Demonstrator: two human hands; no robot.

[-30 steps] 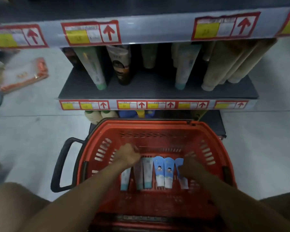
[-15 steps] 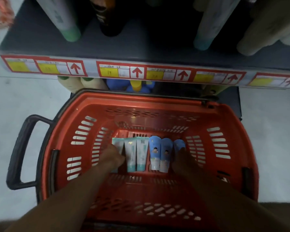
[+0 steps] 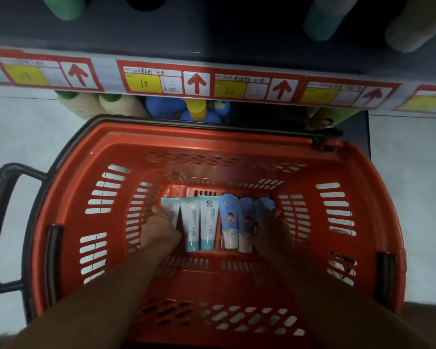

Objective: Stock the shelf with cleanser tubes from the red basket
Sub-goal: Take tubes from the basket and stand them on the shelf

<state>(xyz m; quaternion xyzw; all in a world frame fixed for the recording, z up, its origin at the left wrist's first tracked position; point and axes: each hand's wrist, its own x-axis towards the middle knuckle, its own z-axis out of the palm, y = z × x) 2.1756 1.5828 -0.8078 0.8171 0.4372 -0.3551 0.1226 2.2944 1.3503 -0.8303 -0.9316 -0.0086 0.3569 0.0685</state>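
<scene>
A red basket (image 3: pixel 363 172) stands on the floor below the shelf (image 3: pixel 212 44). On its bottom lies a row of cleanser tubes: three white-teal tubes (image 3: pixel 199 222) on the left and three blue tubes (image 3: pixel 228 220) on the right. My left hand (image 3: pixel 159 230) lies over the leftmost white-teal tube (image 3: pixel 170 205), fingers curled round it. My right hand (image 3: pixel 273 233) covers the rightmost blue tube (image 3: pixel 263 205), with its fingers round that tube's side. Both forearms reach down into the basket.
The shelf edge carries a strip of red-and-yellow price labels (image 3: pixel 166 80) with arrows. Tube caps hang into view on the shelf above. Cream bottles (image 3: pixel 98 104) and blue containers (image 3: pixel 186 109) stand on the lowest shelf behind the basket. A black handle (image 3: pixel 0 222) sticks out at the basket's left.
The view has dropped closer to the basket. Both hands have gone down onto the outer tubes of the row and closed on them.
</scene>
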